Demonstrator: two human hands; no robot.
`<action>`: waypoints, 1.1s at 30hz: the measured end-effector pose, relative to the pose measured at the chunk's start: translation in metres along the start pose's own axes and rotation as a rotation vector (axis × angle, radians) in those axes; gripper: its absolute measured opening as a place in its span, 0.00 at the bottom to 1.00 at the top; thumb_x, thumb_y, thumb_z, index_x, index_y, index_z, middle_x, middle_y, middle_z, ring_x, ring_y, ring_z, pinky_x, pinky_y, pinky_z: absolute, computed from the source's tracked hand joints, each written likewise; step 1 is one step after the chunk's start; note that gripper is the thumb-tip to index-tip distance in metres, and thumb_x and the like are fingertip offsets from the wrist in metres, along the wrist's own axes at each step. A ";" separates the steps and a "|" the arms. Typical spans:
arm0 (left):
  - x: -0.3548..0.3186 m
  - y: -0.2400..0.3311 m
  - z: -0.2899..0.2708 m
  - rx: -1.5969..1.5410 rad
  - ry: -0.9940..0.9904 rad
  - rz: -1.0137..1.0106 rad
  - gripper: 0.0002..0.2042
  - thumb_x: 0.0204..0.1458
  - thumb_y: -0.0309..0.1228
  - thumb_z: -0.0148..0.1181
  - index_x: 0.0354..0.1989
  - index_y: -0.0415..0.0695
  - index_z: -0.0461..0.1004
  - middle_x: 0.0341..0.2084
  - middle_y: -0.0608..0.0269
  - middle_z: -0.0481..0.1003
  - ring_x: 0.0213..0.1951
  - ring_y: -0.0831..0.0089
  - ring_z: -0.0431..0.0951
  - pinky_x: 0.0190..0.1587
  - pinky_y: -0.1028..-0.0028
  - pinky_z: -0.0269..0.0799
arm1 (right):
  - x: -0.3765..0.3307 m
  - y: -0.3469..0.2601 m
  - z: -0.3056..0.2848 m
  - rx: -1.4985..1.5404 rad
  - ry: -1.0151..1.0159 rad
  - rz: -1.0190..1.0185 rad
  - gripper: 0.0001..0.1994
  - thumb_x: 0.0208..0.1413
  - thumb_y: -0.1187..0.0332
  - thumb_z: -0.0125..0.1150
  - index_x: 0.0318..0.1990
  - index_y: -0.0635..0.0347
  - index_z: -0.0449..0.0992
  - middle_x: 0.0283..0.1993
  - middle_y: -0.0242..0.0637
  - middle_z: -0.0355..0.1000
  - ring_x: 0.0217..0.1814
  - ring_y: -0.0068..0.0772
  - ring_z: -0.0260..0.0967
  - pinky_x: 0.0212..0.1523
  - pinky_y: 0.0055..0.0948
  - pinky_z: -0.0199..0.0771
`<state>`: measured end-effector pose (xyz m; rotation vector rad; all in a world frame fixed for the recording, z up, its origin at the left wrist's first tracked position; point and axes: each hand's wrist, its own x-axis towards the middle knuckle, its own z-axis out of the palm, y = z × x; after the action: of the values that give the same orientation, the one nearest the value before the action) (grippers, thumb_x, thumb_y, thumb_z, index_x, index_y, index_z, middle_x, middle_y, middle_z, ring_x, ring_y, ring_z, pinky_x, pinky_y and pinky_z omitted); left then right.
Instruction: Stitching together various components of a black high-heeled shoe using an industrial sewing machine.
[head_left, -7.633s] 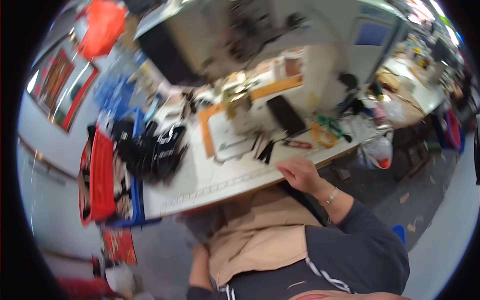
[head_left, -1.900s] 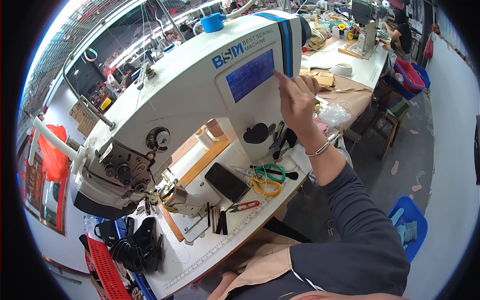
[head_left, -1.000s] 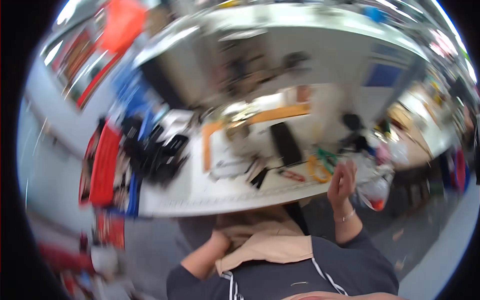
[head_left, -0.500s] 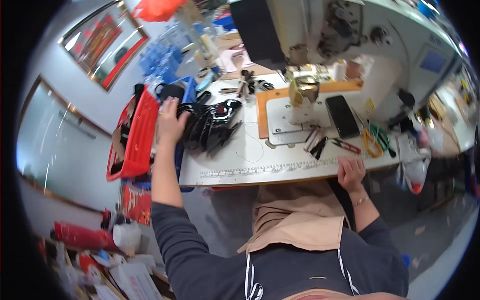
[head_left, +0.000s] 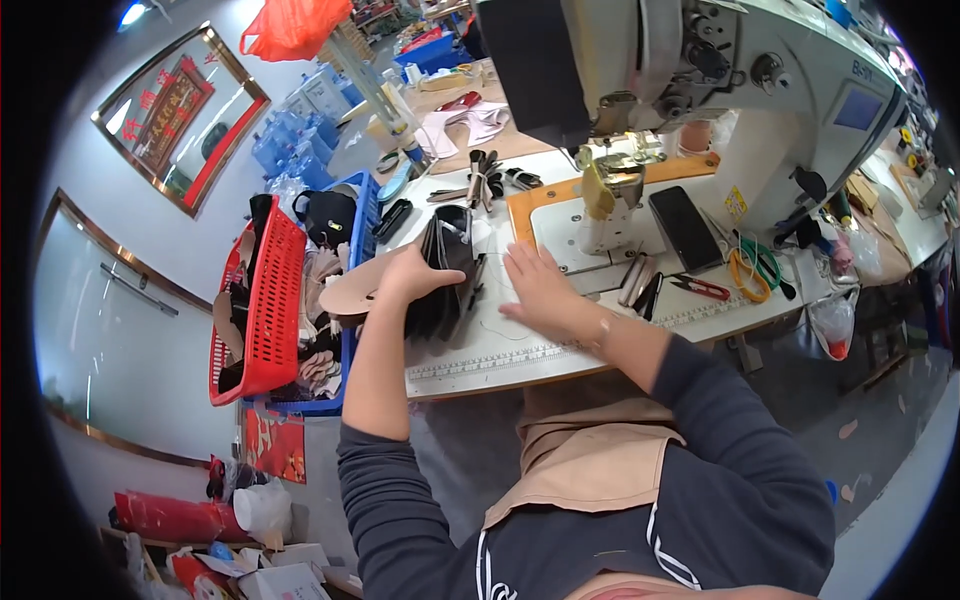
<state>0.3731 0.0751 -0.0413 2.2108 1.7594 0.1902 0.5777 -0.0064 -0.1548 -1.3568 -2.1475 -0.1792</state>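
Observation:
My left hand [head_left: 412,278] is closed round a bunch of folded black glossy pieces [head_left: 440,300], perhaps leather shoe parts, at the left of the sewing table [head_left: 470,382]. Its thumb lies over their near side, and the other fingertips are hidden. From beneath this hand and wrist a flat, rounded beige piece [head_left: 345,290] sticks out to the left. My right hand [head_left: 543,292] is open with its fingers spread, over the table just right of the black pieces and apart from them. It holds nothing. A loose thread lies between the hands.
A sewing machine [head_left: 610,190] stands behind my right hand. Right of that hand are a black phone [head_left: 686,228], red thread snips [head_left: 702,288] and scissors with yellow and green handles [head_left: 752,275]. At left, a red basket [head_left: 270,310] leans against a blue crate [head_left: 362,215] holding fabric pieces.
My left hand has moved right from the crate side onto the black pieces, which now stand more upright. The beige piece has appeared. My right hand has come up from the table edge and opened.

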 end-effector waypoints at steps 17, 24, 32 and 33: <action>-0.163 -0.061 -0.090 -1.033 0.661 0.186 0.28 0.47 0.22 0.61 0.58 0.33 0.60 0.53 0.56 0.67 0.53 0.68 0.68 0.57 0.72 0.62 | 0.117 -0.006 0.072 0.383 -0.365 0.194 0.25 0.56 0.56 0.52 0.57 0.64 0.63 0.61 0.48 0.59 0.63 0.44 0.55 0.59 0.44 0.58; -0.167 -0.081 -0.070 -1.016 0.675 0.194 0.32 0.45 0.21 0.64 0.60 0.33 0.58 0.55 0.57 0.65 0.55 0.69 0.65 0.60 0.72 0.57 | 0.021 -0.148 0.043 0.947 -0.699 -0.738 0.20 0.50 0.51 0.56 0.43 0.57 0.74 0.45 0.44 0.71 0.53 0.42 0.65 0.61 0.47 0.53; -0.128 -0.075 -0.034 -0.815 0.693 0.251 0.26 0.46 0.21 0.63 0.56 0.33 0.63 0.49 0.59 0.70 0.49 0.70 0.70 0.55 0.74 0.63 | -0.043 -0.036 -0.017 -0.028 -0.277 0.203 0.29 0.52 0.52 0.57 0.52 0.68 0.65 0.63 0.60 0.51 0.67 0.63 0.43 0.59 0.58 0.47; -0.123 -0.072 -0.030 -0.822 0.689 0.256 0.26 0.46 0.21 0.63 0.56 0.33 0.63 0.49 0.59 0.70 0.49 0.70 0.70 0.55 0.74 0.63 | -0.044 -0.044 -0.023 0.023 -0.470 0.125 0.28 0.52 0.52 0.57 0.51 0.68 0.67 0.62 0.61 0.52 0.65 0.66 0.44 0.58 0.53 0.52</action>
<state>0.2681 -0.0250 -0.0256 1.7943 1.2520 1.5662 0.5627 -0.0712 -0.1515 -1.6389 -2.4138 0.2371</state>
